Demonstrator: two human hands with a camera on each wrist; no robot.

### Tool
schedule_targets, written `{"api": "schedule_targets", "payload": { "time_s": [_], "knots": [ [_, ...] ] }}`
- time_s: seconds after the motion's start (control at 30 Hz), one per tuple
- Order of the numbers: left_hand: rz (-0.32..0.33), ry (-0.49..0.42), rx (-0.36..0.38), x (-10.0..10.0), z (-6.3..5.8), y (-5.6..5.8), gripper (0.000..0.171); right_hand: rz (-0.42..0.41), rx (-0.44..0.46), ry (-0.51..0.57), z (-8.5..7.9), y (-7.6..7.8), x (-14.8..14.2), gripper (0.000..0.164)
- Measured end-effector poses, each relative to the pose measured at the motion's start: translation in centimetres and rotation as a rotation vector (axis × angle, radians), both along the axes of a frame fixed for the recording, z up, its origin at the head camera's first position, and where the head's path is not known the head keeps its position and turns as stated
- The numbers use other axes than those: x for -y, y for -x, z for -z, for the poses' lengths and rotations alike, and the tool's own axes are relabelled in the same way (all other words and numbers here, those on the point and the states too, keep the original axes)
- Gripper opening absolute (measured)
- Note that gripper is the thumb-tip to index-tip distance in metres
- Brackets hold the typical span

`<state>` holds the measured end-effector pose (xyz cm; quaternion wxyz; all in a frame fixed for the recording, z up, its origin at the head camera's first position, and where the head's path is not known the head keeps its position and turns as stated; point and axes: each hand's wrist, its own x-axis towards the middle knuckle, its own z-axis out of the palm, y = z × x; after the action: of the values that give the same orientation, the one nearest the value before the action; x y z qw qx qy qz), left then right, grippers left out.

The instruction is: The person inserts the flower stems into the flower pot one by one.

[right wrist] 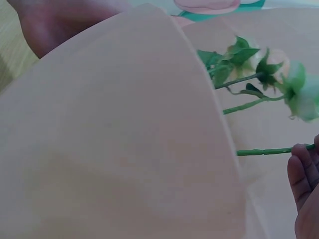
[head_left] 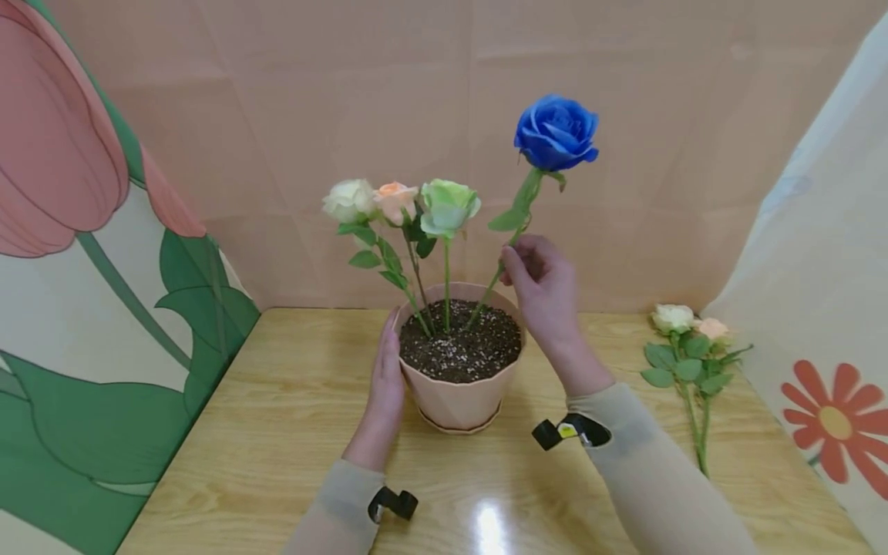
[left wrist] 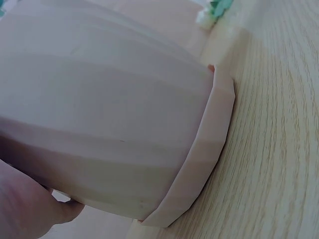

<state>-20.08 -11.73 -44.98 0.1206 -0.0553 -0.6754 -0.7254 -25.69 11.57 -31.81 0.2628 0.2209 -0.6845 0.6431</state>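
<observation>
A pink flower pot filled with dark soil stands on the table. My left hand rests against the left side of the pot, fingers along its wall. Between thumb and fingers, my right hand pinches the stem of a blue rose, which tilts to the right with its lower end in the soil. Left of it, a white rose, a peach rose and a green-white rose stand in the same soil. In the right wrist view, the pot wall covers much of the scene.
On the right of the wooden table lie another white rose and peach rose with leafy stems. A pink backdrop hangs behind; floral-printed sheets flank the table. A matching saucer sits under the pot.
</observation>
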Motion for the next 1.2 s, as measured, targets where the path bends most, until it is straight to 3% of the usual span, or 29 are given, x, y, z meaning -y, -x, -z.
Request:
{"api": "schedule_targets", "payload": {
  "time_s": [0.4, 0.87, 1.2],
  "knots": [
    [-0.011, 0.022, -0.003, -0.2, -0.1, -0.1, 0.065, 0.02, 0.083, -0.125, 1.7, 0.3, 1.3, 0.016],
    [-0.031, 0.038, 0.0, -0.3, -0.2, -0.2, 0.066, 0.019, 0.058, -0.176, 2.7, 0.3, 1.7, 0.013],
    [-0.028, 0.041, -0.007, -0.4, -0.3, -0.2, 0.068, 0.052, 0.046, -0.306, 2.7, 0.1, 1.5, 0.011]
  ]
}}
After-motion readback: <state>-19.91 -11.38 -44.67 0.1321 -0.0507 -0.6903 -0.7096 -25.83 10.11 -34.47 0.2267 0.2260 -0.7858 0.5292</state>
